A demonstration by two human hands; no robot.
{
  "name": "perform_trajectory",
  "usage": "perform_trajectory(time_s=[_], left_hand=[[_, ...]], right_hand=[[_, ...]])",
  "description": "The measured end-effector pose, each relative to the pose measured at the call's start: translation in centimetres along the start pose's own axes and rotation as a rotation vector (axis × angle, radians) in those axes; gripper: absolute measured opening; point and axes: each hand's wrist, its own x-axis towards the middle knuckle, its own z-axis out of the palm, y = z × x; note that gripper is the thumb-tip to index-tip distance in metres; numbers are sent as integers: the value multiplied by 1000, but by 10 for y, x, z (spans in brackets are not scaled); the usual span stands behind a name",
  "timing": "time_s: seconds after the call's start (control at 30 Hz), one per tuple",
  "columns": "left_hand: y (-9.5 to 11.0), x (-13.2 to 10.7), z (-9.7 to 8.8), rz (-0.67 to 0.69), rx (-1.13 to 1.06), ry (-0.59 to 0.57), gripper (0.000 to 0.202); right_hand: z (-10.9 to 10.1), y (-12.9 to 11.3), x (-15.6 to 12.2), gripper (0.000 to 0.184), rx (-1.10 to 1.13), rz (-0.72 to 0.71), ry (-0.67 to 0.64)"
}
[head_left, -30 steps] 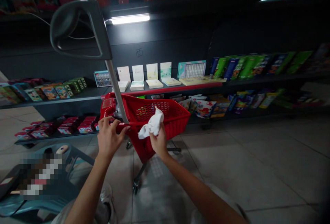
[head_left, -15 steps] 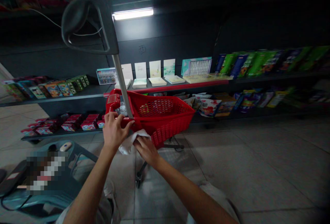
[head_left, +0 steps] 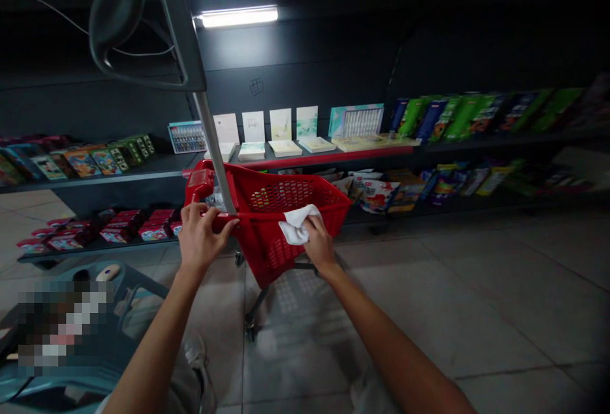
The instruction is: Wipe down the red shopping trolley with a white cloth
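Observation:
A red plastic shopping cart (head_left: 267,246) with a perforated basket stands on wheels in front of the shelves. My left hand (head_left: 199,236) is closed over the cart's red handle end, thumb along the near rim. In my right hand (head_left: 318,241) is a white cloth (head_left: 296,225), bunched and draped over the near top rim of the basket. The cloth touches the rim about midway along that side. A metal pole (head_left: 212,141) with a dark grey loop-shaped fitting (head_left: 190,39) rises by the handle.
Shelves behind carry white books (head_left: 281,147), green and blue snack bags (head_left: 457,115) and small boxes (head_left: 90,160). Red boxes (head_left: 119,227) lie on the low shelf at left. A teal plastic stool-like object (head_left: 138,296) stands at lower left, partly pixelated. Tiled floor (head_left: 429,312) spreads to the right.
My right hand has moved right and up with the white cloth, from low near the handle to the basket's near rim. My left hand stays on the handle. The view has shifted slightly.

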Motion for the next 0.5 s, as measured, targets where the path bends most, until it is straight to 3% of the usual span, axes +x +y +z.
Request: perform_trajectory(time_s=[0.17, 0.33, 0.5], left_hand=[[-4, 2, 7, 28, -24, 25, 45], [-6, 6, 12, 37, -44, 53, 45], [-6, 7, 15, 31, -57, 55, 45]], right_hand=[[-2, 39, 7, 50, 94, 263, 154], [6, 78, 21, 42, 315, 716, 396], [25, 88, 25, 49, 680, 889, 451]])
